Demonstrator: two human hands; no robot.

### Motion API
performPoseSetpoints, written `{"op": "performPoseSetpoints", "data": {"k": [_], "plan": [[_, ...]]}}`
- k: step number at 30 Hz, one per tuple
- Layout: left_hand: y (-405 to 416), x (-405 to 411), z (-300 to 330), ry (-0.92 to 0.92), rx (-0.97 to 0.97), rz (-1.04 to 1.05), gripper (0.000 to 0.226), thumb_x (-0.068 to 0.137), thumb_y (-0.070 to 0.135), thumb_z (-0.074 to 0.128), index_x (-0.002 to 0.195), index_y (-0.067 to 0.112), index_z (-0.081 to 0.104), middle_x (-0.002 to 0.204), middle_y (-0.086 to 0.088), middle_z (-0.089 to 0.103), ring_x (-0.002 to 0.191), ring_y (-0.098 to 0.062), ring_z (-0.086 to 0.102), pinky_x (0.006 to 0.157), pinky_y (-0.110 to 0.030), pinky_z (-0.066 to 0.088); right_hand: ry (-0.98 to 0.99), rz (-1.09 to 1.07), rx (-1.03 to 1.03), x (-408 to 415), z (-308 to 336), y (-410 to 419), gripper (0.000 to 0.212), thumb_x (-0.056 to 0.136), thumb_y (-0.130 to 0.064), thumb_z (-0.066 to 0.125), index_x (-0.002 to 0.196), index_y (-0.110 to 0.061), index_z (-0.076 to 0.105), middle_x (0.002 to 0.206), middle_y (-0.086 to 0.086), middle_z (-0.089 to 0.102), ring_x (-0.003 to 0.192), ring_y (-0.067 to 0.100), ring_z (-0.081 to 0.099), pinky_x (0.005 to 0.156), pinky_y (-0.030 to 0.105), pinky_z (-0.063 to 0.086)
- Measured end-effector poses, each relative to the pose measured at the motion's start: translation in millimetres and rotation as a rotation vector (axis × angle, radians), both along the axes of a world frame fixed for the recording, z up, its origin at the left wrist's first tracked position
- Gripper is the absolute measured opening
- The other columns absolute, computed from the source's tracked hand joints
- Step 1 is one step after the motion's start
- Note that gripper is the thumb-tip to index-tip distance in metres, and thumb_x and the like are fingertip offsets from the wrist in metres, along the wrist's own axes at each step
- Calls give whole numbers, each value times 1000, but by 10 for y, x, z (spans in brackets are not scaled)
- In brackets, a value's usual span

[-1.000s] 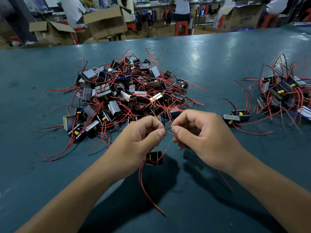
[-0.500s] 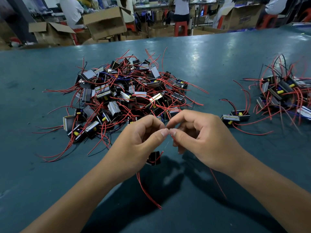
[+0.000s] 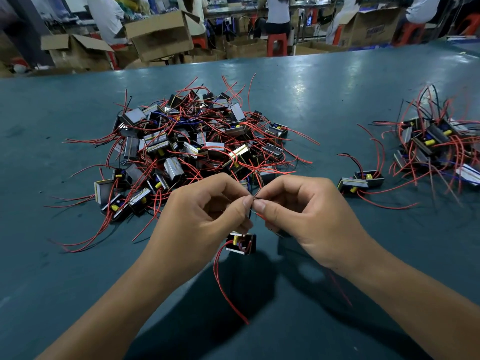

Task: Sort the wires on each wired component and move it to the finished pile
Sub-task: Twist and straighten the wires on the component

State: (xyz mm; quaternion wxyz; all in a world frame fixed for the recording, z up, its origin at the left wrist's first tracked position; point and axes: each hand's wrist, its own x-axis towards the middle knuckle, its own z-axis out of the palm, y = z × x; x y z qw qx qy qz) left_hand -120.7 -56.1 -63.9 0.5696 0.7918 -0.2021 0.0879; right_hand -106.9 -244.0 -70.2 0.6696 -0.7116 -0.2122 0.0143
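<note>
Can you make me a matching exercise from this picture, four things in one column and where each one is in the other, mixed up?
Things:
1. big pile of parts
2. smaller pile
3. lone part
4. part with the wires being pinched

Places:
A. hanging below the left hand and right hand
B. far right of the table
C. on the table between the two piles
D. middle of the table, beyond the hands

Pairs: 1-D, 2-B, 3-C, 4-A
</note>
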Motion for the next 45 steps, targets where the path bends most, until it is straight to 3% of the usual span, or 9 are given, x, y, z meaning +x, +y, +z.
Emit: {"op": "performPoseSetpoints", "data": {"k": [4, 9, 14, 18, 22, 25, 32, 39, 45], "plan": [[13, -23, 25, -5, -20, -12, 7, 90, 14, 68, 88, 13, 74, 74, -1, 75, 69, -17, 75, 66, -28, 60, -162, -70, -127, -27, 26, -6, 5, 87, -20, 72, 82, -18, 72, 64, -3, 63, 59, 10, 52, 55, 34, 43], [-2, -44, 55, -36, -34, -3, 7, 89, 13, 68, 84, 12, 72, 72, -4, 73, 64, -16, 73, 61, -26, 59, -246, -59, -181, -58, 39, 13, 7, 86, -19, 68, 80, -18, 69, 61, -7, 59, 57, 6, 48, 54, 24, 41], [18, -55, 83, -128, 96, 9, 12, 88, 31, 70, 83, 20, 69, 70, 1, 69, 58, -15, 65, 54, -31, 53, -333, -31, -256, -86, 42, -11, 5, 86, -11, 67, 82, -14, 69, 58, 9, 57, 53, 26, 50, 52, 38, 42], [30, -20, 86, -21, 127, -47, 18, 87, 40, 60, 83, 23, 65, 69, -4, 62, 59, -23, 57, 53, -35, 48, -387, -34, -299, -78, 53, -15, 6, 85, -10, 70, 80, -12, 68, 52, 7, 47, 49, 20, 39, 47, 28, 35], [37, -4, 76, 70, 138, -101, 23, 87, 44, 54, 79, 23, 62, 62, 3, 56, 57, -12, 53, 54, -27, 46, -448, -56, -356, -82, 51, -16, 11, 83, -8, 73, 76, -11, 67, 50, 2, 45, 49, 15, 39, 52, 16, 33], [43, -10, 72, 58, 179, -110, 23, 88, 44, 52, 80, 24, 59, 64, -9, 50, 57, -24, 46, 52, -36, 40, -452, -61, -363, -83, 46, -13, 12, 83, -8, 74, 75, -12, 66, 48, -1, 44, 49, 10, 37, 56, 12, 31], [42, -19, 61, 69, 194, -141, 23, 89, 43, 49, 76, 26, 56, 62, -1, 41, 58, -12, 37, 53, -34, 34, -551, -100, -467, -108, 70, -15, 10, 83, -15, 70, 75, -14, 66, 52, -6, 50, 58, 17, 45, 65, 12, 32], [23, -9, 53, 135, 121, -183, 28, 86, 42, 48, 77, 16, 55, 63, -13, 43, 60, -31, 37, 53, -41, 33, -587, -97, -490, -104, 62, -14, 9, 83, -15, 71, 75, -14, 66, 53, -11, 47, 58, 15, 44, 67, 14, 33], [76, 13, 76, 154, 101, -182, 20, 83, 40, 53, 78, 22, 60, 63, -5, 49, 60, -24, 44, 55, -38, 39, -541, -84, -477, -89, 62, -22, 10, 84, -17, 71, 76, -17, 66, 50, -5, 48, 56, 18, 46, 69, 10, 33]]}}
